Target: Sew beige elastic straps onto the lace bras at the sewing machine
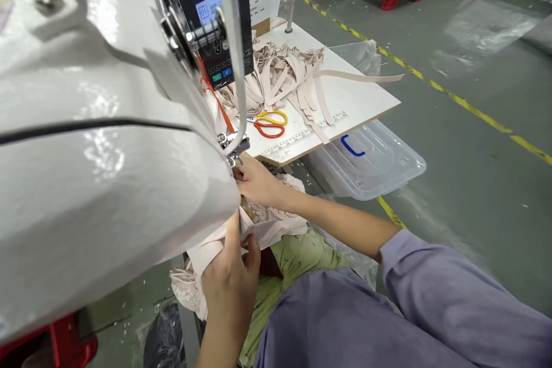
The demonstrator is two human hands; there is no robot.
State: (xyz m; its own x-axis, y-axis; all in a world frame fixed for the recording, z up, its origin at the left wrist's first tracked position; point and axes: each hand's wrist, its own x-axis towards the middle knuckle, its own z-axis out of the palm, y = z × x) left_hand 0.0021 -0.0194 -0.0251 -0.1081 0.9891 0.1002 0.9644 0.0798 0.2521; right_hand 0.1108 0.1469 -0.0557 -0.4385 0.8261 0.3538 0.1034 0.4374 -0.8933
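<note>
A large white sewing machine (99,144) fills the left of the head view and hides the needle bed. My right hand (256,181) presses pale pink lace fabric (276,221) just below the presser foot (235,146). My left hand (230,284) grips a fold of the same fabric lower down, at the machine's near edge. The fabric hangs down toward my lap.
On the white table (362,103) behind lie a pile of beige straps (284,72) and scissors with red and yellow handles (271,123). A clear plastic bin with a lid (371,164) sits on the floor beside it. The machine's control panel (215,29) faces me. Yellow floor tape (452,98) runs diagonally.
</note>
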